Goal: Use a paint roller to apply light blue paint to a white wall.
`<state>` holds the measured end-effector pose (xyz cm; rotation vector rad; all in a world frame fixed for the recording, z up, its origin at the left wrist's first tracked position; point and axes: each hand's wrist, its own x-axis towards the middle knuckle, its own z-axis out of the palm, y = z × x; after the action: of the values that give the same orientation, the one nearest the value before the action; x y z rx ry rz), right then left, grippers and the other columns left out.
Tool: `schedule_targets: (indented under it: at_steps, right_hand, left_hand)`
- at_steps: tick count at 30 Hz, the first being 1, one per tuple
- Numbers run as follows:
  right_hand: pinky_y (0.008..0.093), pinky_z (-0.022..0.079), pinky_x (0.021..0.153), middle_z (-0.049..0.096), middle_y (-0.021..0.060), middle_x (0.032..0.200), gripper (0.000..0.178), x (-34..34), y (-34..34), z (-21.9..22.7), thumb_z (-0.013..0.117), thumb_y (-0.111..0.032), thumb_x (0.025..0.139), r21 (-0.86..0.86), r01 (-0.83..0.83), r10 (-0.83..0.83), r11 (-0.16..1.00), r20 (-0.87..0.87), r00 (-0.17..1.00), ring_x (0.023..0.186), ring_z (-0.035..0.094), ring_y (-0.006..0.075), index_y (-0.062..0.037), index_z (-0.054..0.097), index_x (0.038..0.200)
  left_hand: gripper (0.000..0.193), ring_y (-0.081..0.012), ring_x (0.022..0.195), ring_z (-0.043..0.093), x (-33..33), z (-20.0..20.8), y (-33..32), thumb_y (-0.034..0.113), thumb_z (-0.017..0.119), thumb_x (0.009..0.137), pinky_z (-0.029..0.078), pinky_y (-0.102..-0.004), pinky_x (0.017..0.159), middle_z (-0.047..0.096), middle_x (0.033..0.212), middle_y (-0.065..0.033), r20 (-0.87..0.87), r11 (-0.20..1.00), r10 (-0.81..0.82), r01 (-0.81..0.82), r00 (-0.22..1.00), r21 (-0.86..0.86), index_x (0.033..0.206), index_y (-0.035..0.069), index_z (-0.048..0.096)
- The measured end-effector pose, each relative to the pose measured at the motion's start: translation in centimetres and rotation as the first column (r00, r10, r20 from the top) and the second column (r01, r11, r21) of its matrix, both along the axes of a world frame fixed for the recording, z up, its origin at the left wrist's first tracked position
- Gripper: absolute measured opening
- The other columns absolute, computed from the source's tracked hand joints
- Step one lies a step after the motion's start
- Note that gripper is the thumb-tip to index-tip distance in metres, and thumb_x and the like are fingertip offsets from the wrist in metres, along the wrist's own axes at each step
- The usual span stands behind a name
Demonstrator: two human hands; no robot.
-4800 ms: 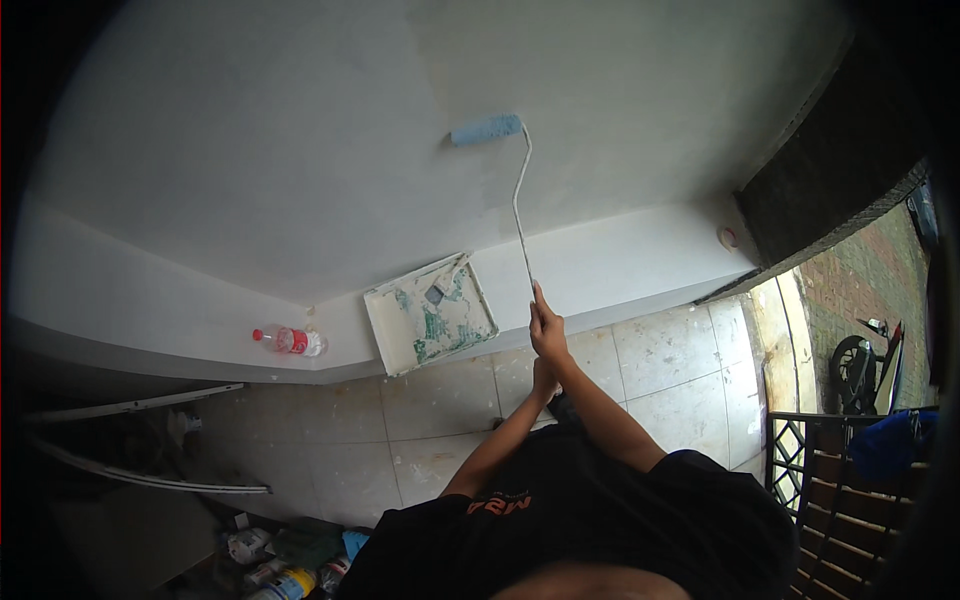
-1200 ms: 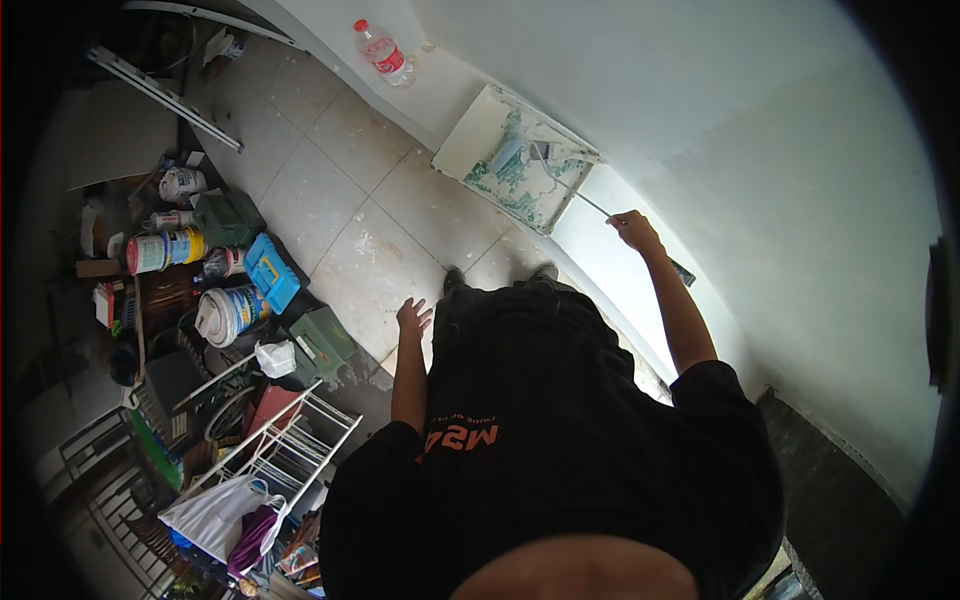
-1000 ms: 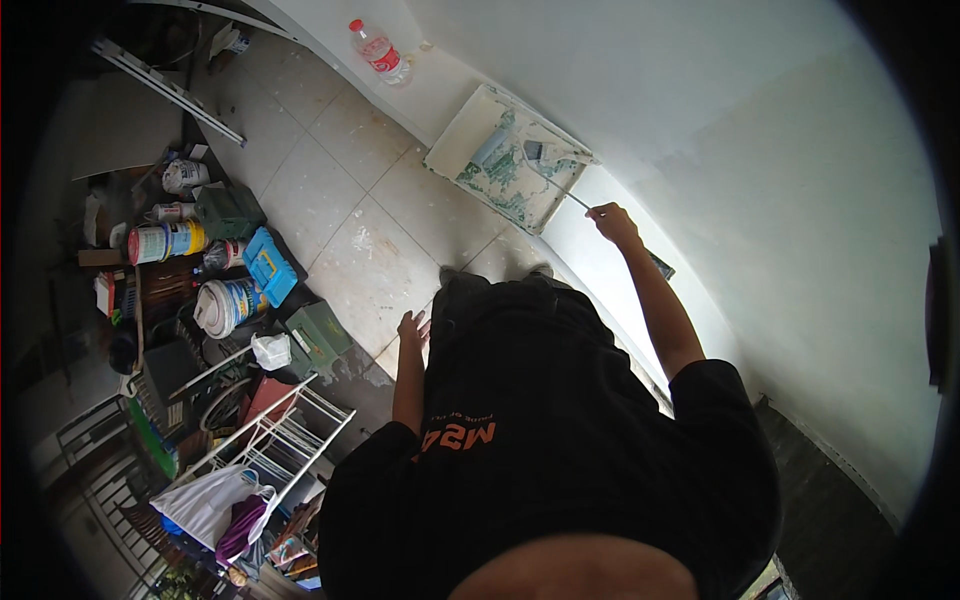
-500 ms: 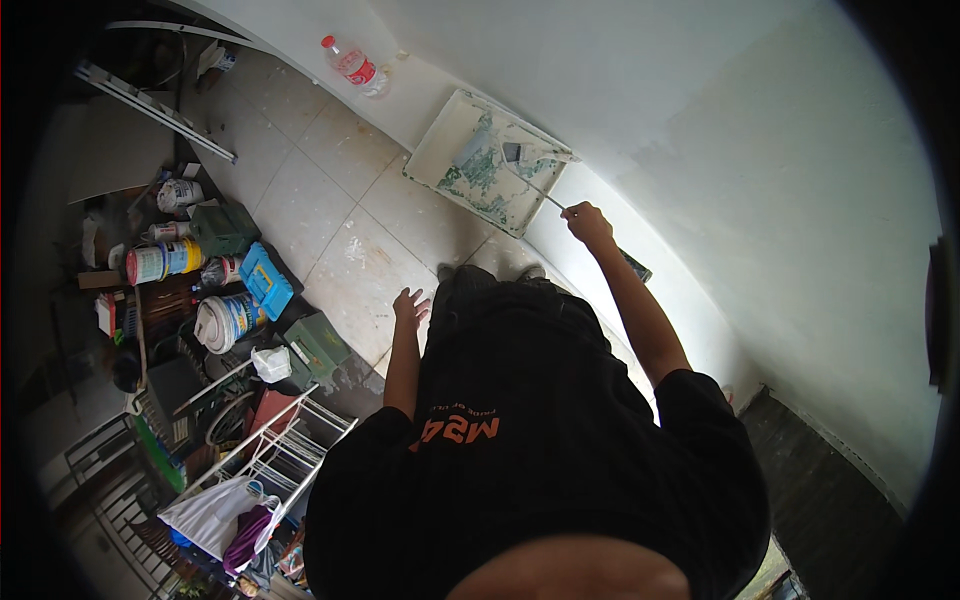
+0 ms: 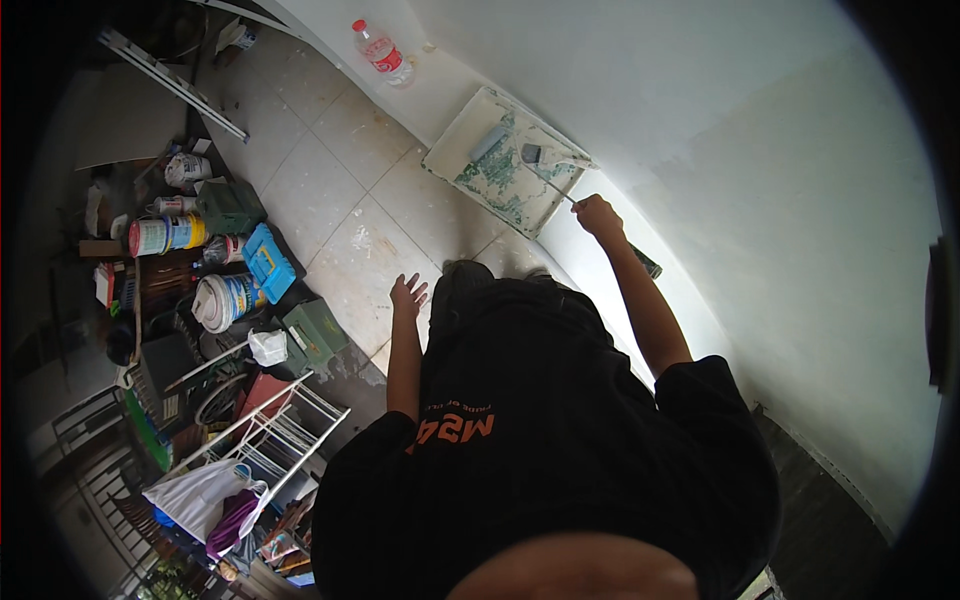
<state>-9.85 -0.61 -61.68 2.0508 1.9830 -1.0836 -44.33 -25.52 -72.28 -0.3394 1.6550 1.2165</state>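
My right hand [image 5: 598, 215] is closed around a paint roller, whose thin metal rod [image 5: 553, 187] runs down into the paint tray. The dark end of its handle [image 5: 646, 262] shows past my wrist. In the tray lies the pale roller sleeve [image 5: 488, 143], touching the tray bottom. Beside the rod rests a flat paintbrush [image 5: 531, 153] with dark bristles and a whitish handle. The cream tray [image 5: 452, 178] is streaked with green and white paint. My left hand [image 5: 408, 292] hangs by my side over the floor, fingers apart and holding nothing.
A clear bottle with a red cap [image 5: 384, 55] stands on a pale ledge beyond the tray. The white wall [image 5: 760, 160] rises on the right. At left are paint buckets [image 5: 222, 300], a blue toolbox [image 5: 268, 265], green cases [image 5: 313, 335] and a white rack [image 5: 290, 420].
The roller sleeve has shifted slightly within the tray, toward its far left side. The whole view has moved a little; my left hand still hangs with its fingers apart.
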Motion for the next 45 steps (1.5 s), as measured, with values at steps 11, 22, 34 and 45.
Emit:
schedule_targets:
  at_steps: [11, 22, 34, 45]
  right_hand:
    - [0.0382, 0.047, 0.079, 0.066, 0.0107, 0.093, 0.019, 2.7, 1.9, -2.2, 0.057, -0.028, 0.081, -0.008, -0.114, 0.113, 0.993, -0.074, 0.991, 0.088, 0.062, 0.027, -0.0175, 0.07, 0.09]
    - [0.0385, 0.048, 0.079, 0.066, 0.0074, 0.095, 0.021, 3.2, 4.4, 1.2, 0.055, -0.032, 0.084, 0.11, -0.227, 0.232, 0.968, -0.037, 0.972, 0.09, 0.062, 0.0259, -0.0214, 0.068, 0.096]
    - [0.0371, 0.046, 0.079, 0.065, 0.0132, 0.094, 0.02, 5.9, 4.2, -1.2, 0.054, -0.03, 0.086, 0.009, -0.252, 0.252, 0.968, -0.018, 0.968, 0.088, 0.062, 0.0278, -0.0187, 0.069, 0.092]
    - [0.0367, 0.048, 0.077, 0.066, 0.0088, 0.092, 0.019, 3.1, 3.1, -1.9, 0.055, -0.028, 0.081, -0.023, -0.185, 0.183, 0.983, -0.054, 0.982, 0.086, 0.063, 0.025, -0.0207, 0.07, 0.09]
  left_hand:
    - [0.053, -0.0274, 0.089, 0.059, 0.2, -0.5, -2.9, 0.037, 0.036, 0.09, 0.041, -0.0394, 0.074, 0.054, 0.12, -0.0028, 0.043, 0.997, 0.069, -0.067, 0.997, -0.039, 0.137, 0.015, 0.022]
    - [0.052, -0.027, 0.09, 0.06, -0.1, -0.5, -4.2, 0.038, 0.036, 0.09, 0.042, -0.0392, 0.073, 0.056, 0.119, -0.0034, 0.027, 0.995, 0.085, -0.084, 0.996, -0.046, 0.136, 0.017, 0.024]
    - [0.053, -0.0279, 0.085, 0.061, 1.0, -1.6, -6.0, 0.038, 0.037, 0.09, 0.044, -0.04, 0.065, 0.055, 0.118, -0.0046, 0.029, 0.988, 0.13, -0.128, 0.991, -0.085, 0.135, 0.014, 0.024]
    - [0.051, -0.0264, 0.089, 0.06, 1.0, -0.7, -5.9, 0.039, 0.037, 0.09, 0.043, -0.0398, 0.069, 0.056, 0.118, -0.003, -0.012, 0.99, 0.111, -0.111, 0.994, -0.082, 0.134, 0.016, 0.026]
